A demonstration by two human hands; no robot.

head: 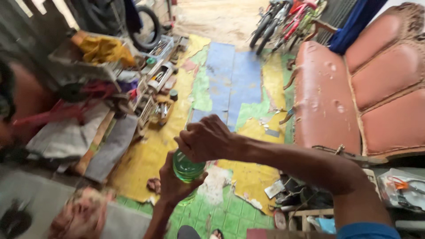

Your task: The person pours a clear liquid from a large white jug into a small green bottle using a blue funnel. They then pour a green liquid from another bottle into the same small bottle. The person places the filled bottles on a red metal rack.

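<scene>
- We grip a green bottle (187,170) from below with our left hand (173,183), fingers wrapped around its body so that it stays upright and steady in mid-air, above the green tiled part of the floor (230,217).
- Our right hand (206,140) is clenched over the top of the bottle, covering the cap; the grasp from above suits turning the top while the lower hand keeps the body from spinning, as we judge it.
- The bottle sits between both hands, in front of us and near the lower middle of the view; its neck is hidden under the right hand.
- A worn reddish sofa (354,97) stands to the right, just beside our right forearm.
- To the left lies a cluttered heap of tools and rags (133,88), well apart from the bottle.
- Bicycles (287,20) are parked far ahead, beyond the patchwork of yellow, blue and green flooring.
</scene>
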